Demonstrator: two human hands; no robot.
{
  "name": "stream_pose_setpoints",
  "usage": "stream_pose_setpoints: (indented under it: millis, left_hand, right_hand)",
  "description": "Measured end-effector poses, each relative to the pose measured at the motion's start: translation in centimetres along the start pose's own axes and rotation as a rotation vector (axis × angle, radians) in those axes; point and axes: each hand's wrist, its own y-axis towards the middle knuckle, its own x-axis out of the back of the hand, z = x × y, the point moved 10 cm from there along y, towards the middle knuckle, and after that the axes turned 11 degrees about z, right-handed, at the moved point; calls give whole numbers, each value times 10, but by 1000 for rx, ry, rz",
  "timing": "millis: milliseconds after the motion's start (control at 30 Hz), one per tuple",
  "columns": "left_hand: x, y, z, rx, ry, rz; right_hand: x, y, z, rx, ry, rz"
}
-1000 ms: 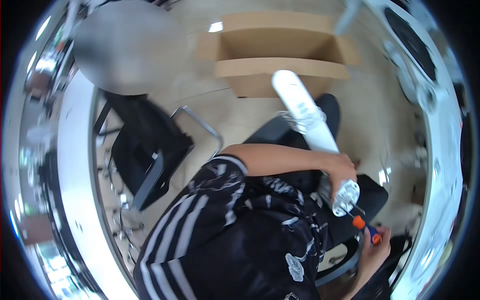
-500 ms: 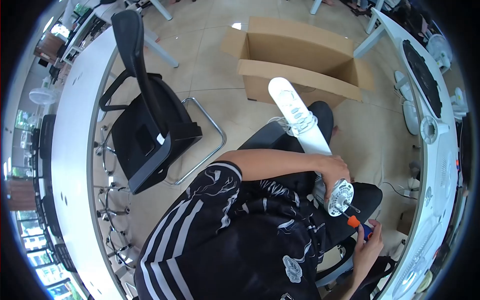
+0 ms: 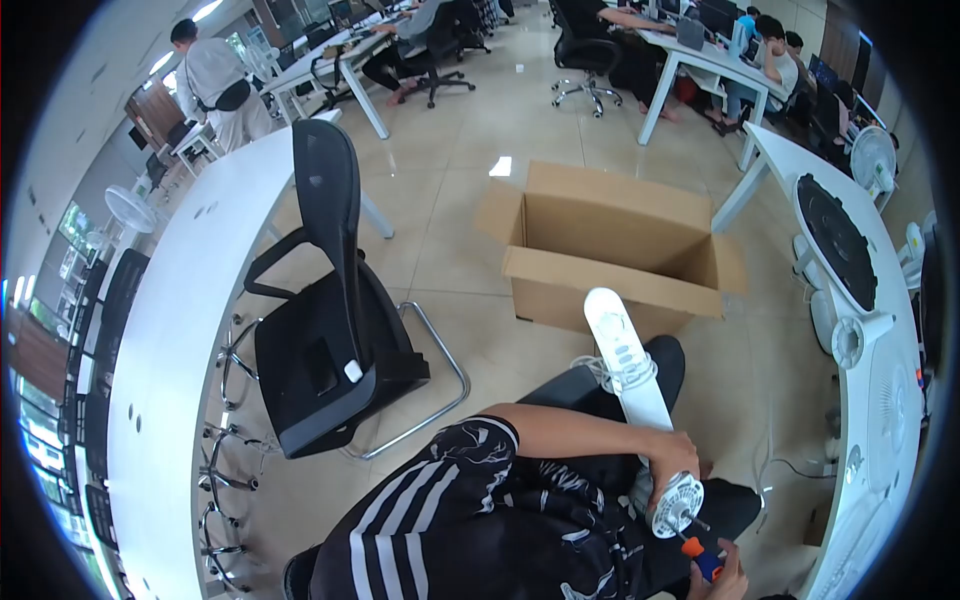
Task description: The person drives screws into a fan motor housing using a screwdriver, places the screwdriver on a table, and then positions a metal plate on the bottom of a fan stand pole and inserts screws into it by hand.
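At our far left stands a white table (image 3: 165,400); right of it we see a black chair (image 3: 320,380), then an open cardboard box (image 3: 615,295) on the floor; a white post (image 3: 618,340), wrapped by a cord (image 3: 630,372), slants over our lap; our left hand (image 3: 672,458) is curled round it beside its round end (image 3: 678,505); our right hand (image 3: 732,574) grips the screwdriver (image 3: 706,562), whose shaft reaches that end, though we cannot tell what the tip meets; farthest right, a black disc (image 3: 838,240) lies on another table (image 3: 778,160).
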Motion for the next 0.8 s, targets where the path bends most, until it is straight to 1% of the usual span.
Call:
stream_pose_setpoints:
  millis: [100,167,233,300,333,367,433,500,533,567,633,700,733,767,800]
  left_hand:
    - [-1,9,-9,-7,1,45]
    - [-4,19,-10,-22,20,54]
    - [-7,28,-15,-57,18,69]
    - [-9,34,-22,-98,7,93]
    - [-5,33,-29,-103,-21,103]
    - [-1,33,-34,-105,-48,118]
    - [-6,38,-36,-150,-9,136]
    - [-6,39,-39,-123,-11,205]
    - [-9,41,-36,-106,-8,231]
    - [-11,43,-32,-86,-6,255]
    - [-3,38,-43,-106,-39,271]
    - [-2,39,-44,-78,12,297]
    - [-6,35,-52,-114,16,356]
    - [3,34,-55,-87,36,308]
    - [13,34,-58,-58,53,259]
  right_hand:
    - [0,-6,-2,-5,-24,-46]
    - [-6,-14,-21,-64,22,-74]
    - [6,-22,-25,-98,5,-142]
    - [-2,-28,-32,-94,-18,-105]
    - [-4,-30,-35,-119,26,-88]
    - [1,-33,-40,-177,38,-137]
    - [4,-35,-34,-112,162,-189]
    - [1,-39,-46,-157,176,-122]
    - [5,-42,-49,-117,222,-142]
    - [17,-49,-58,-170,232,-195]
    - [36,-62,-65,-129,323,-178]
    - [52,-80,-95,-71,379,-367]
    - [43,-85,-128,-81,598,-468]
    - [29,-89,-159,-87,812,-579]
    - [22,-91,-177,-135,1006,-629]
